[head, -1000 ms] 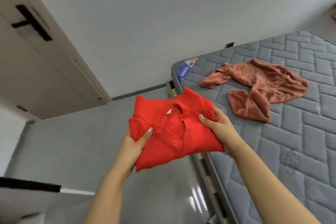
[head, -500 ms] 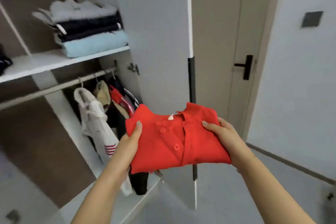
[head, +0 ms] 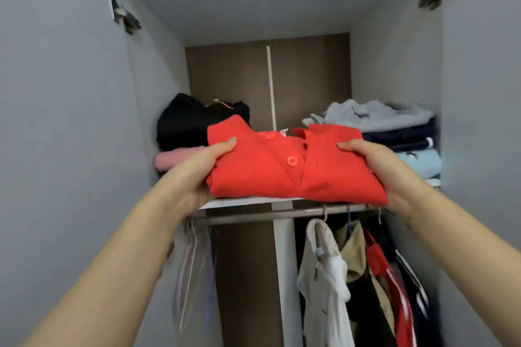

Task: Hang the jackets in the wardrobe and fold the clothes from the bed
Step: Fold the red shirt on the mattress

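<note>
Here, left hand (head: 197, 175) and right hand (head: 386, 175) grip folded red shirt (head: 282, 172) over shelf (head: 253, 201) edge; open gap between clothes stacks

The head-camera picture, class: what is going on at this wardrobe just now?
A person stands at an open wardrobe holding a folded bright red button-front shirt at shelf height. The left hand grips its left edge and the right hand its right edge, thumbs on top. On the white wardrobe shelf beyond lie a black and pink pile at left and a grey, navy and pale blue stack at right. Below, jackets hang on the metal rail.
</note>
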Available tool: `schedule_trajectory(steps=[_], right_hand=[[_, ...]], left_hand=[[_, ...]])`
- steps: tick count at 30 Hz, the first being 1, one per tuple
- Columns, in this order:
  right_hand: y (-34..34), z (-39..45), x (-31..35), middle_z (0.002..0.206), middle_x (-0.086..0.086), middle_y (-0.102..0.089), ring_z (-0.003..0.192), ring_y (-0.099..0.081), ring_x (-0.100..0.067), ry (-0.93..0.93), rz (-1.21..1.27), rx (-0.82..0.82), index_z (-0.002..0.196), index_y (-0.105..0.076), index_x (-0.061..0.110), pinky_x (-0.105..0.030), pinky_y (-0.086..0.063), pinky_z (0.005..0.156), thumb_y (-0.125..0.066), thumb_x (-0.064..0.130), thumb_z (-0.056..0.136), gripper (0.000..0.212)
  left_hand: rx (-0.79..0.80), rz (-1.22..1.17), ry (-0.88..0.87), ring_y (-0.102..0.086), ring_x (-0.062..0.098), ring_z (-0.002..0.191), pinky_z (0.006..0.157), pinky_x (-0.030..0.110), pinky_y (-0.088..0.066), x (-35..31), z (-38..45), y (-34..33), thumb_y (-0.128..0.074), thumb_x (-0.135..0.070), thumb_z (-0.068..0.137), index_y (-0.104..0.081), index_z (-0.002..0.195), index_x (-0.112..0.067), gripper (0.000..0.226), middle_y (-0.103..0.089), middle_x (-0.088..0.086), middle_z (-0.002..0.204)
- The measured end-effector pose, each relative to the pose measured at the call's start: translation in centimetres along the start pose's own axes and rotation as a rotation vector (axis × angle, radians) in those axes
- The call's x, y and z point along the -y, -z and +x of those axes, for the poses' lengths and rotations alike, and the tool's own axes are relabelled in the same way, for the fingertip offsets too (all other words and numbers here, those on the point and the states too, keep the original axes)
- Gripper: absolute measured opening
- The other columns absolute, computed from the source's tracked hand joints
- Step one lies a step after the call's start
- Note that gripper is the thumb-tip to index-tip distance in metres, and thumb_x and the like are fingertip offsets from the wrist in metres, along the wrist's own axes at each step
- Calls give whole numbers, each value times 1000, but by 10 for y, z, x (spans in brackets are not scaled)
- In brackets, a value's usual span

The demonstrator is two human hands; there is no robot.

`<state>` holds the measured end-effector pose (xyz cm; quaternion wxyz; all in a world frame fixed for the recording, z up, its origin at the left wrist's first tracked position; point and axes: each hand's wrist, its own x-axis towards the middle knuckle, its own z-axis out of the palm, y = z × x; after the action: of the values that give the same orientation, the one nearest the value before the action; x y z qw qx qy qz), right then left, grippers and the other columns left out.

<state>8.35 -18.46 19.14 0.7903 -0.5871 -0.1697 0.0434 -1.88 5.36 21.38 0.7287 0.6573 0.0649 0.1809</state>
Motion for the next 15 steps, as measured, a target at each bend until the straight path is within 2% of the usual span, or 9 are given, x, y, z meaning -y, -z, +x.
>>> schedule_trajectory(steps=[2, 4, 8, 10, 12, 14, 15], right_hand=[[-34, 41, 17, 84, -4, -76, 62, -70, -15, 36, 42, 83, 104, -69, 13, -21, -54, 49, -60, 19, 91, 17], [-66, 83, 30, 93, -5, -75, 67, -69, -16, 81, 46, 137, 111, -69, 15, -21, -53, 49, -58, 18, 91, 23], [-129, 173, 46, 106, -10, -71, 82, -66, -20, 192, 27, 129, 122, -65, 11, -24, -55, 62, -56, 15, 93, 30], [-157, 218, 52, 116, -15, -68, 91, -65, -24, 207, 16, 98, 126, -60, 6, -32, -54, 75, -56, 12, 93, 34], [-181, 254, 51, 116, -16, -67, 87, -64, -24, 192, 4, 98, 128, -57, 4, -32, -53, 72, -57, 11, 93, 36], [-201, 285, 49, 104, -12, -68, 79, -64, -20, 167, 3, 135, 127, -57, 4, -29, -53, 66, -58, 11, 93, 35], [-210, 298, 47, 102, -12, -67, 77, -63, -19, 159, 3, 160, 127, -56, 3, -29, -53, 65, -58, 10, 92, 35]], left_hand=[[-21, -12, -28, -69, 12, 52, 42, 24, -52, -35, 31, 19, -60, -28, 94, -62, 105, -13, 19, -74, 3, 66], [-45, -6, -45, -64, 11, 42, 38, 21, -49, -68, 69, 41, -61, -28, 94, -60, 95, -15, 13, -68, 1, 55], [-132, 94, -75, -59, 9, 39, 40, 18, -49, -119, 157, 80, -64, -30, 91, -56, 85, -20, 14, -61, -3, 50], [-178, 206, -52, -59, 12, 46, 43, 18, -50, -138, 201, 94, -61, -29, 92, -54, 85, -19, 14, -61, 0, 56], [-243, 388, -42, -57, 17, 59, 52, 23, -49, -151, 240, 104, -55, -25, 95, -54, 89, -16, 10, -60, 4, 70], [-363, 600, -110, -58, 24, 68, 61, 28, -46, -163, 272, 113, -50, -19, 97, -56, 91, -10, 12, -61, 10, 79], [-426, 729, -157, -62, 29, 81, 70, 32, -48, -168, 284, 117, -47, -17, 98, -59, 98, -7, 16, -64, 15, 91]])
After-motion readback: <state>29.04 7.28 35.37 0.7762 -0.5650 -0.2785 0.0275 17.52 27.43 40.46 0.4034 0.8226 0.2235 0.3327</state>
